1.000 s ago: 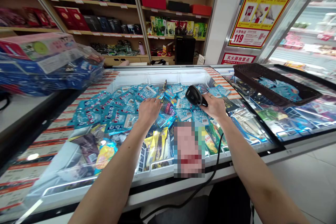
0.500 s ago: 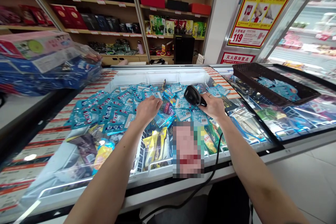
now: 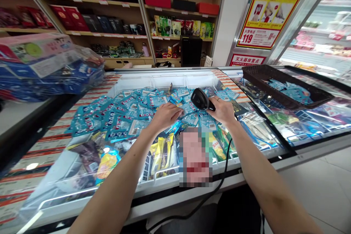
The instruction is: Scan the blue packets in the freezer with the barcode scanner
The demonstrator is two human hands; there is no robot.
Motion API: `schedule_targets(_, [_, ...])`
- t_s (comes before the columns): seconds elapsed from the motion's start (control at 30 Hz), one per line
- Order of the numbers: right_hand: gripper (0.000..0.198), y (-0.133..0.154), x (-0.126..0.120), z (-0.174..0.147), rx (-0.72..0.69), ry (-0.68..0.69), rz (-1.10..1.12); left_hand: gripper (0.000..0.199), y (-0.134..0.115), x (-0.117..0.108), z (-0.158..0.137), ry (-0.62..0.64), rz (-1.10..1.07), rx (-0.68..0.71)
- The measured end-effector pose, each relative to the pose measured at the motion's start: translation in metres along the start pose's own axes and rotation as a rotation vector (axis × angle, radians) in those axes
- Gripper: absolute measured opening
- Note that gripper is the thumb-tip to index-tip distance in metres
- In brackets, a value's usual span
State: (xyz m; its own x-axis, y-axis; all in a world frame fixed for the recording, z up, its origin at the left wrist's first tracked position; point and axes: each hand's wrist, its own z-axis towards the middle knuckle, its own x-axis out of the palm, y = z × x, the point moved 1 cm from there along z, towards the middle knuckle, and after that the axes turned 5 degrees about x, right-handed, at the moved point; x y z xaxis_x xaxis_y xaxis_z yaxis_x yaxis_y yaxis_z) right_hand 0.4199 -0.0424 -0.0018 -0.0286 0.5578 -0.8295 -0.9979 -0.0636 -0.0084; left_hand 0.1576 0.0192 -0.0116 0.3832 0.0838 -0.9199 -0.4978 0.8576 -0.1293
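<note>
The right hand (image 3: 223, 110) is closed round the handle of one black barcode scanner (image 3: 201, 99); fingers wrapped tight, thumb on top, a ring on one finger. The scanner head points left and down at the blue packets (image 3: 123, 115), just above them, near the left hand (image 3: 164, 116). One black cable (image 3: 219, 186) goes from the scanner down over the front edge of the freezer (image 3: 276, 155).

The left hand lies palm down on the packets in the open freezer, fingers a bit apart and bent, tips touching a packet near the middle of the pile. It presses on top; a pinch I cannot tell.

Blue packets: very many, heaped approx. in one layer, too many to count exactly. In front of them yellow ice-cream wrappers (image 3: 163, 150), at least 3. On the closed glass lid at right stands 1 dark basket (image 3: 253, 76) w/ some more blue packets inside. At left, 1 stack of boxes in plastic wrap (image 3: 46, 69).
</note>
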Motion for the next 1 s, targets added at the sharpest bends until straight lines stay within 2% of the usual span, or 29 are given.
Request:
schedule_targets(0.17, [0.036, -0.001, 0.000, 0.000, -0.002, 0.006, -0.011, 0.038, 0.005, 0.005, -0.003, -0.079, -0.025, -0.053])
schedule_targets(0.33, [0.034, -0.002, 0.001, 0.000, -0.021, -0.023, 0.008, 0.045, 0.009, 0.010, -0.004, -0.037, -0.087, -0.072])
schedule_targets(0.53, [0.034, -0.001, 0.002, 0.000, -0.034, -0.044, 0.012, 0.056, 0.005, 0.006, -0.005, -0.070, -0.038, -0.162])
schedule_targets(0.73, [0.034, -0.001, 0.002, 0.000, -0.043, -0.039, 0.009, 0.053, 0.000, 0.007, -0.003, 0.065, -0.100, -0.120])
schedule_targets(1.0, [0.035, -0.001, 0.004, 0.000, -0.057, -0.019, 0.014, 0.063, 0.001, 0.007, -0.004, 0.088, -0.108, -0.154])
